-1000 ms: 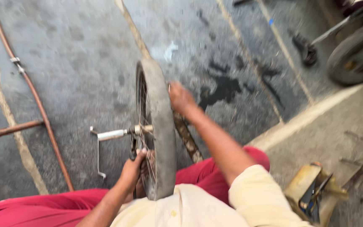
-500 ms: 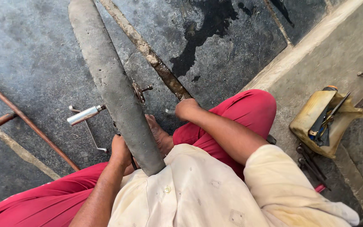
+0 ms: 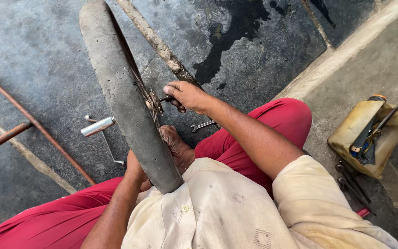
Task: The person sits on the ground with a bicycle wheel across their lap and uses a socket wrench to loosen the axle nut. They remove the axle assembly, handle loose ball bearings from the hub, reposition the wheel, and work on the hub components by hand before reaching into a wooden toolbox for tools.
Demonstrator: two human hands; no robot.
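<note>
Bright, even daylight from above, soft shadows, no glare; sharp focus, slight wide-angle stretch at edges.

A single head-worn camera looks steeply down, close over the person's lap and a dusty wheel running from 11 o'clock toward centre. The pavement fills the top, with a kerb at 2 o'clock.

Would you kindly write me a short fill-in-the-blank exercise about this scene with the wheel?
1. The right hand grips the wheel's hub, while the left hand steadies the grey ____ from the other side.
2. The person's trousers are ____.
3. A small spanner lies on the ____.
4. The yellowish container at the right holds ____.

Missing words: tyre; red; ground; tools
</note>
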